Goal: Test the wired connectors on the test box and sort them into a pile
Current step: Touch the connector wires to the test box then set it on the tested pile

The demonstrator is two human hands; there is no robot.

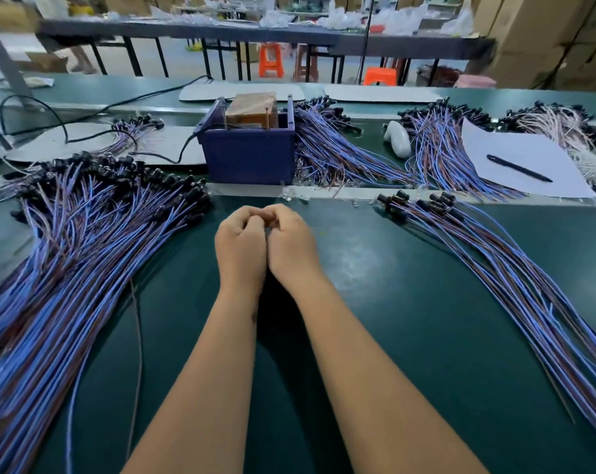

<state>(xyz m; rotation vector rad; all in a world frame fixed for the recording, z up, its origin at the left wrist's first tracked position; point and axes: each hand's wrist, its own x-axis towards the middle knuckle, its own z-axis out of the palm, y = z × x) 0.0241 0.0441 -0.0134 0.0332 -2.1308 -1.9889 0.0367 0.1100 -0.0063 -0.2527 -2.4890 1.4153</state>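
Note:
My left hand [242, 244] and my right hand [291, 244] are pressed together over the green table, just in front of the blue test box [248, 155]. The fingers of both are curled inward with the fingertips meeting; no wire shows between them. A brown block sits inside the test box. A big pile of blue and brown wired connectors [84, 234] with black heads fans out to the left of my hands. A thinner pile [477, 254] lies to the right.
More wire bundles [330, 148] lie behind and right of the box, beside a white object [397, 138]. A sheet of paper [542, 169] with a black pen [518, 168] sits at the right. A black cable [84, 114] runs from the box leftward. One loose wire [137, 336] lies near my left forearm.

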